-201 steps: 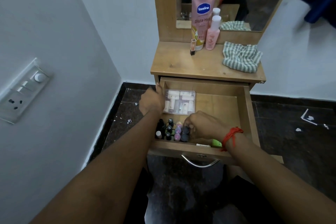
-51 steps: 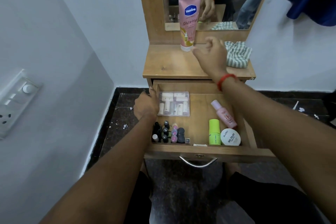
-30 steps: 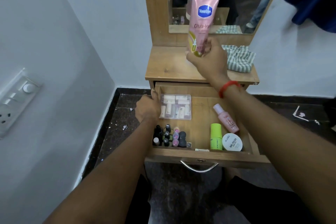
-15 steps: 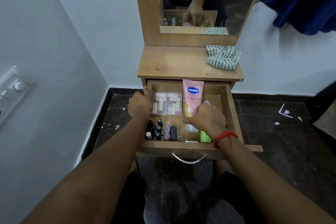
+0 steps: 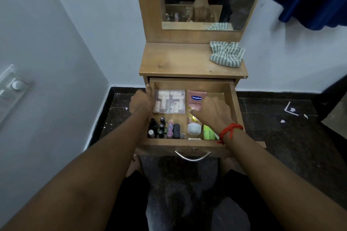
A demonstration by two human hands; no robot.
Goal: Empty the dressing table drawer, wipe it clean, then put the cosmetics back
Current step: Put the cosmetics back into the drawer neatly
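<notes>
Pink Vaseline tube (image 5: 195, 100), white cap toward us, lies flat in drawer (image 5: 237, 103) middle, just beside clear box (image 5: 170, 101). Our right hand (image 5: 213, 111) pinches tube; our left hand (image 5: 141, 102) clenches drawer's left wall.

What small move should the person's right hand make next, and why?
Probably release the pink tube and lift the right hand out of the drawer. The tube lies flat on the drawer floor beside the clear box, and only the striped cloth sits on the tabletop, so nothing seems left to put back.
</notes>
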